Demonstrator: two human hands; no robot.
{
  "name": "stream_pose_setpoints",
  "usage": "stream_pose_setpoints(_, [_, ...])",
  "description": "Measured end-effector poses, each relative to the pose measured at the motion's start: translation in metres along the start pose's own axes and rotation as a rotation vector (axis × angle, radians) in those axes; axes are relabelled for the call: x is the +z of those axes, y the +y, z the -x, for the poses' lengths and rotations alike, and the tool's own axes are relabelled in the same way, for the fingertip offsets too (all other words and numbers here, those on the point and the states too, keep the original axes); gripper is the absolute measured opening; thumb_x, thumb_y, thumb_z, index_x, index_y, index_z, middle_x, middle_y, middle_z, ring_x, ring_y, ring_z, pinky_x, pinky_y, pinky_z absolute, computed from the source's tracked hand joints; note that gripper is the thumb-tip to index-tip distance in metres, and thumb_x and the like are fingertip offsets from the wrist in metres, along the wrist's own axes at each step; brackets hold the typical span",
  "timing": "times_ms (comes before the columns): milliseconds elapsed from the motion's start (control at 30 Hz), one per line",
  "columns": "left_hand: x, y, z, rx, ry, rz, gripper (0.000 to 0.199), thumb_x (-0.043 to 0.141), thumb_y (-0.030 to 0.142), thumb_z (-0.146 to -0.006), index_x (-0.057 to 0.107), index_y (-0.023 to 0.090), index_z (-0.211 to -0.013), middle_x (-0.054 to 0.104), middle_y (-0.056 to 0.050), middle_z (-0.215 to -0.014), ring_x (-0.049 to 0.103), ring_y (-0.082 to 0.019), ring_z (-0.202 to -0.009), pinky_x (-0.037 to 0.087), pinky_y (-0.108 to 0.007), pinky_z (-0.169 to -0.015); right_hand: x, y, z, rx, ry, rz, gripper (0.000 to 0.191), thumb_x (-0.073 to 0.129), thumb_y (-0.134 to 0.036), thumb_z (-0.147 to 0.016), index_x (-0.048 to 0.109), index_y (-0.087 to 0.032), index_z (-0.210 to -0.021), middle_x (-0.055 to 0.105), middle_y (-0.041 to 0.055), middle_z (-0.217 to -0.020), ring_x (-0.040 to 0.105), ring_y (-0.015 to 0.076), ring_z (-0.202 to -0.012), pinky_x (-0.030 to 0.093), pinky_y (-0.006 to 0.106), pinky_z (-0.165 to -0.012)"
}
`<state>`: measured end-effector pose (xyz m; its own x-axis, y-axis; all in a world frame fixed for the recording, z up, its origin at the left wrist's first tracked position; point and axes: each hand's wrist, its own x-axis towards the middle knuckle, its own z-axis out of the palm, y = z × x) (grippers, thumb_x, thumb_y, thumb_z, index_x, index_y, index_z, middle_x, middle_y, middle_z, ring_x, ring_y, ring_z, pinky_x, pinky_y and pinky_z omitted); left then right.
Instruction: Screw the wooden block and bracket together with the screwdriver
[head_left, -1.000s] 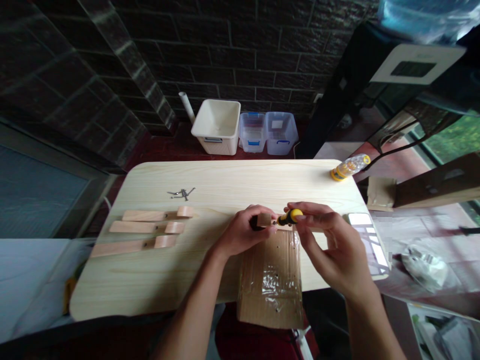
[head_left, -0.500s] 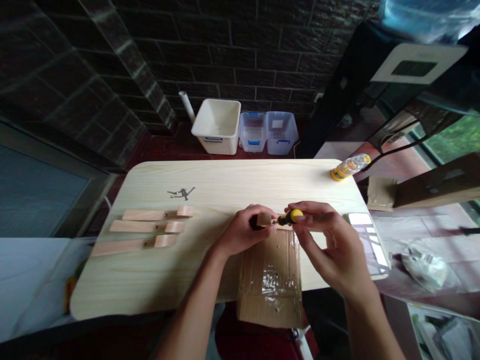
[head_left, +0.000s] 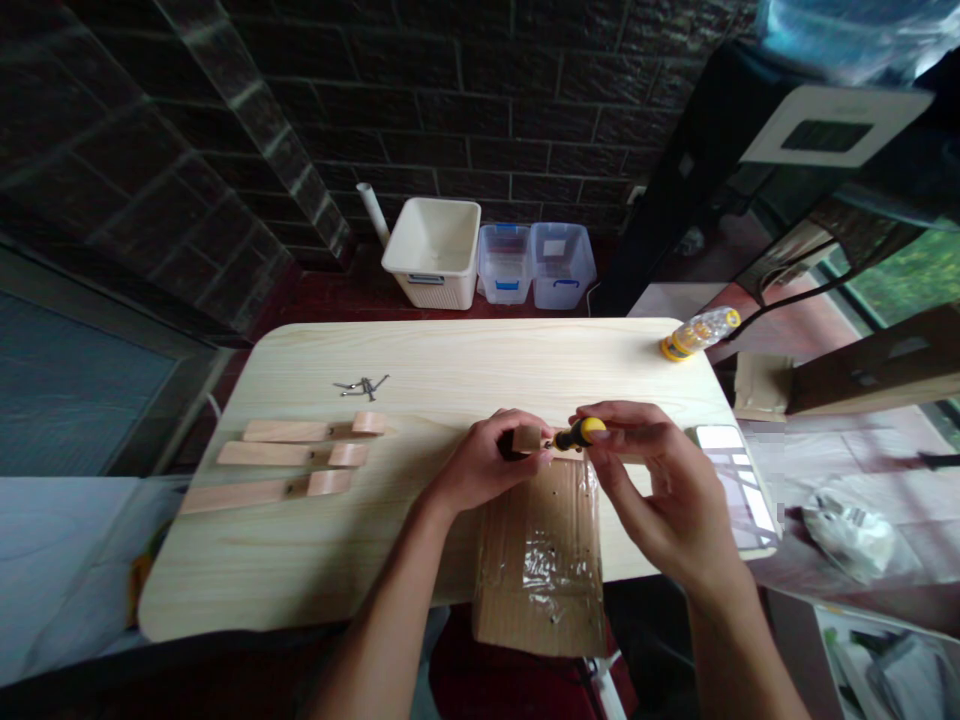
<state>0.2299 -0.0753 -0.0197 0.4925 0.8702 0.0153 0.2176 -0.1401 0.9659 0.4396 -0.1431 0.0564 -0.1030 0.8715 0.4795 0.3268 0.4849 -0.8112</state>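
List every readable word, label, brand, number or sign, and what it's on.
No text is readable.
White label on the rightmost clear bin: too small to read.
Pale panel, upper right: any print too blurred.
Screwdriver in the right hand: no legible marking.

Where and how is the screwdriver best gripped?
I'd pinch the screwdriver by its thick black-and-yellow handle, coming from the right, as the right hand does. The rounded yellow end faces that way, while the narrow tip points left toward the wooden block in the left hand.
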Motion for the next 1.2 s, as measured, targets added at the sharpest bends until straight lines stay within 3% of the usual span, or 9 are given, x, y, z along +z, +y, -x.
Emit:
stream_pose_setpoints(233, [-0.0006,0.002,0.0002,-0.016,-0.003,-0.004,0.022,0.078,0.037,-0.091,0.077,0.023,-0.108,0.079,-0.006,-0.114,0.073,-0.025,-0.107,0.056,-0.041,-0.101,0.0003,-0.0037,-0.0002,0.027,0.015,-0.021,0.021,0.066,-0.007,-0.1,0.067,-0.027,-0.109,0.074,0.0098,-0.134,0.075,0.026,-0.121,0.064,0.047,-0.099])
stream_pose_setpoints(533, [-0.0002,0.0008,-0.0002,0.009,0.001,-0.002,0.021,0.078,0.036,-0.091,0.076,0.023,-0.108,0.08,-0.006,-0.113,0.073,-0.024,-0.105,0.056,-0.041,-0.102,0.0013,0.0016,-0.0014,0.01,0.019,0.009,0.03,0.069,-0.007,-0.099,0.069,-0.028,-0.12,0.075,0.0072,-0.127,0.073,0.0237,-0.123,0.065,0.041,-0.098])
stream_pose_setpoints(1200, [-0.0001,-0.0019,0.0005,-0.001,0.004,0.025,0.024,0.078,0.038,-0.089,0.077,0.024,-0.109,0.079,-0.006,-0.113,0.073,-0.025,-0.105,0.057,-0.042,-0.099,0.002,-0.006,-0.0005,-0.011,-0.001,0.002,0.031,0.069,-0.006,-0.098,0.067,-0.028,-0.119,0.072,0.0088,-0.133,0.074,0.0268,-0.122,0.066,0.05,-0.099])
